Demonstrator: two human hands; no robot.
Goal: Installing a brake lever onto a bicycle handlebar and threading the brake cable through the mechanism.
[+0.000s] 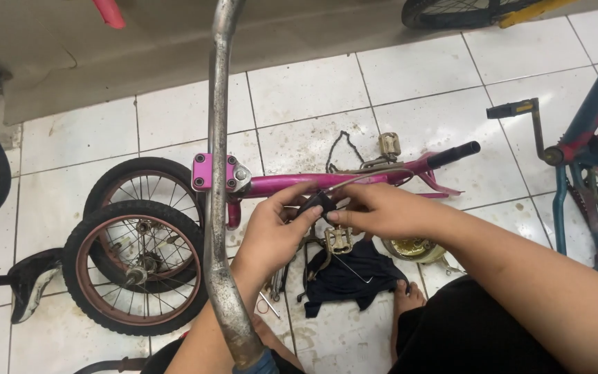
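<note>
Left hand and right hand both pinched shut on small black part with thin cable, over pink bike frame on floor.

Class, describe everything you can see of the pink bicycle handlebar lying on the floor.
The pink handlebar lies flat on the white tiled floor, running left to right. It looks like painted metal, scuffed, with a square pink clamp block and silver bolt at its left end and a black grip at its right. A thin cable arcs over it. The left hand and right hand work just in front.
</note>
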